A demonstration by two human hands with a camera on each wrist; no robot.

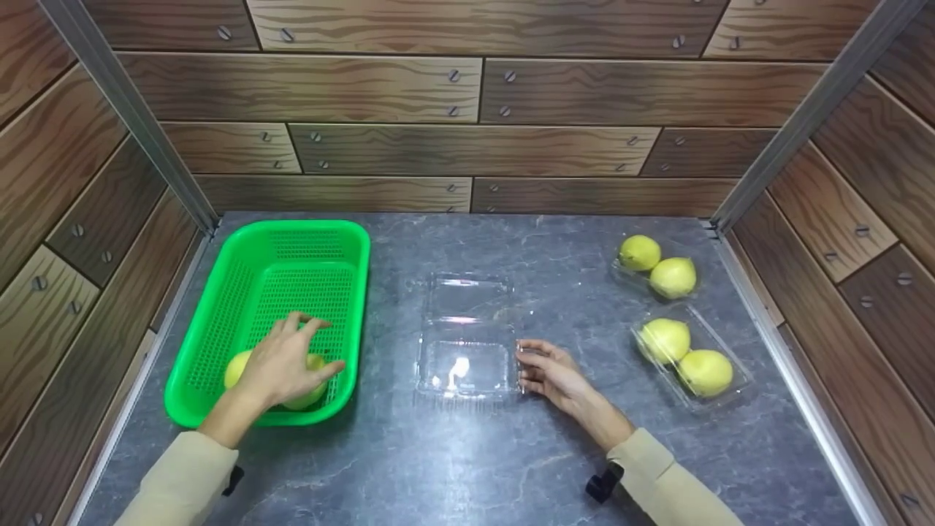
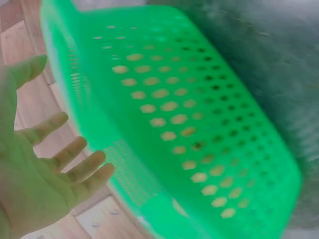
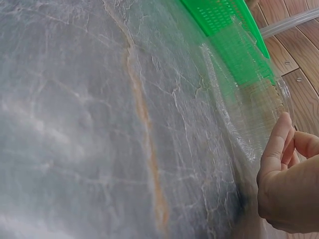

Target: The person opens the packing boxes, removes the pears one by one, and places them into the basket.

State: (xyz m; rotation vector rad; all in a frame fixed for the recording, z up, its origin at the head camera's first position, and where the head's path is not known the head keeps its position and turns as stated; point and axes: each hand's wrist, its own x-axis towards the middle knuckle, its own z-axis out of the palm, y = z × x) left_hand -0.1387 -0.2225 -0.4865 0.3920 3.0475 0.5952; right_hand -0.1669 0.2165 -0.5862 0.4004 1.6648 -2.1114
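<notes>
My left hand (image 1: pixel 281 365) hovers over the near end of the green plastic basket (image 1: pixel 363 292), fingers spread and slightly bent, holding nothing. Beneath it lie two round yellow fruits, one on the left (image 1: pixel 237 370) and a greener one (image 1: pixel 308 398) partly hidden by the hand. In the left wrist view the palm (image 2: pixel 45 174) faces the basket's outer side. A clear plastic clamshell box (image 1: pixel 467 365) lies with its lid folded back on the grey tabletop. My right hand (image 1: pixel 555 376) pinches the box's right rim, thumb and fingertips together there.
Right of the hands stand two clear boxes, the far one (image 1: pixel 621 276) and the near one (image 1: pixel 676 394), each holding two yellow fruits. Wood-patterned panels (image 1: pixel 467 88) wall the back and sides. Metal rails (image 1: pixel 796 398) edge the grey table (image 1: pixel 409 467).
</notes>
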